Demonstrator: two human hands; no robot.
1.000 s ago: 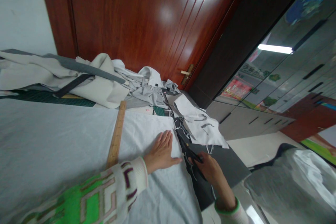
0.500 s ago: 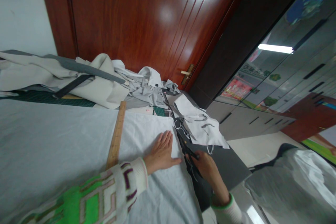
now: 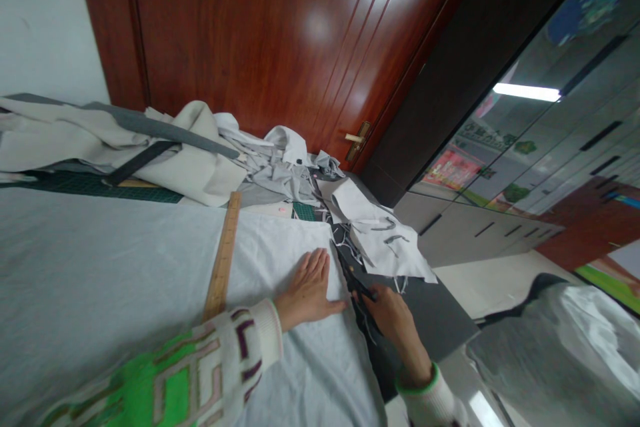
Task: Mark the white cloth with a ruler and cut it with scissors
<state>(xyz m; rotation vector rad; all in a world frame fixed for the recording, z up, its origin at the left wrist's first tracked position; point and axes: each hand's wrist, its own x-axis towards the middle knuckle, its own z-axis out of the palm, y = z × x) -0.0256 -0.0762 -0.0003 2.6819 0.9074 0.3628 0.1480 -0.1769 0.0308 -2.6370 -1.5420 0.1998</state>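
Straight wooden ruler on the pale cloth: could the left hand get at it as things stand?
Probably yes: the left hand lies flat on the pale cloth near the ruler, and nothing covers the ruler's far stretch. Its near end disappears at the patterned knit sleeve, so that end looks harder to take.

We count one left hand point(image 3: 309, 291), one right hand point(image 3: 393, 317), one pair of scissors point(image 3: 363, 286), one wooden ruler point(image 3: 223, 257) — plus one door handle point(image 3: 355, 139).
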